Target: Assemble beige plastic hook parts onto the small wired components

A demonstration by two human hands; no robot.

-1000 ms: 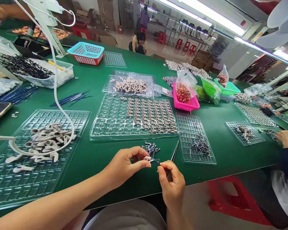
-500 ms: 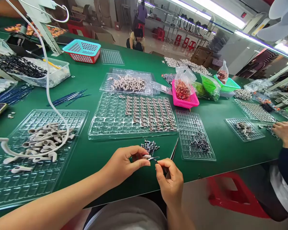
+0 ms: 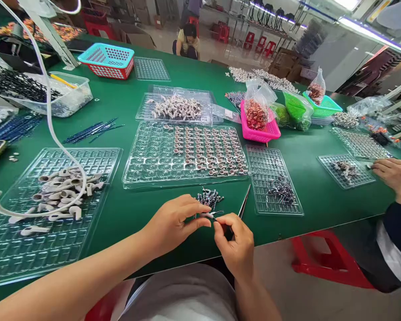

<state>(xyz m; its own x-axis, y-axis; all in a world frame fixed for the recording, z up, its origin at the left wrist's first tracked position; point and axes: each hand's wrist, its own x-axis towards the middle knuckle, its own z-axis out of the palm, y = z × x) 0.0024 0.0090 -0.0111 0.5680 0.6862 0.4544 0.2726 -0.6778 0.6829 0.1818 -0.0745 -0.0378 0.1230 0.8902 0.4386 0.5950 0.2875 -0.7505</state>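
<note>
Over the green table, my left hand (image 3: pixel 177 223) pinches a small whitish shell piece (image 3: pixel 207 215) between thumb and fingers. My right hand (image 3: pixel 235 240) is closed on a thin dark wired part (image 3: pixel 214 219) at that shell's right end, and tweezers (image 3: pixel 244 201) stick out upward from this hand. Just behind the fingers lies a small heap of dark wired parts (image 3: pixel 210 197). Beyond it, a clear tray (image 3: pixel 147 167) holds rows of round-ended shells. Another pile of whitish shells (image 3: pixel 65 189) rests on the left tray (image 3: pixel 103 162).
A smaller tray (image 3: pixel 260 171) with dark wired parts is at right, a pink basket (image 3: pixel 259 133) behind it. A white cable (image 3: pixel 48 98) arches over the left side. A co-worker's hand (image 3: pixel 394 176) rests at the far right. A turquoise basket (image 3: pixel 112 55) stands back left.
The view has tilted down slightly. My hands have come closer together, and the dark part now meets the end of the whitish shell.
</note>
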